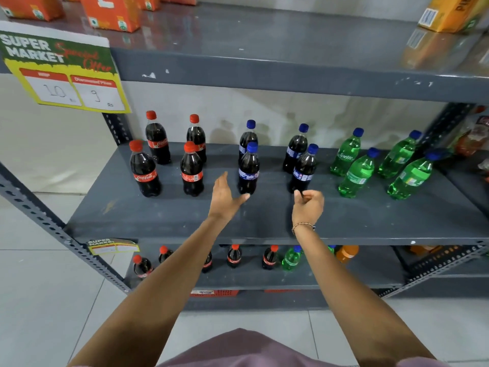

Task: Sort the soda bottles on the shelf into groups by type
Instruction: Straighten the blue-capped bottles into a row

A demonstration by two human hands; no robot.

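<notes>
On the grey middle shelf (164, 215) stand three clusters of soda bottles. Several red-capped cola bottles (144, 169) are at the left. Several dark bottles with blue caps and blue labels (248, 169) are in the middle. Several green Sprite bottles (357, 173) are at the right. My left hand (225, 196) is open, its thumb just short of the base of the front middle bottle. My right hand (308, 203) hovers with fingers loosely curled and empty, just in front of the right blue-label bottle (304, 169).
An upper shelf (264, 75) overhangs the bottles, carrying orange cartons (111, 11) and a price sign (66, 72). The lower shelf (317, 282) holds more cola, green and orange bottles. Perforated posts (39, 215) flank the shelf. Packets (473, 136) sit at the far right.
</notes>
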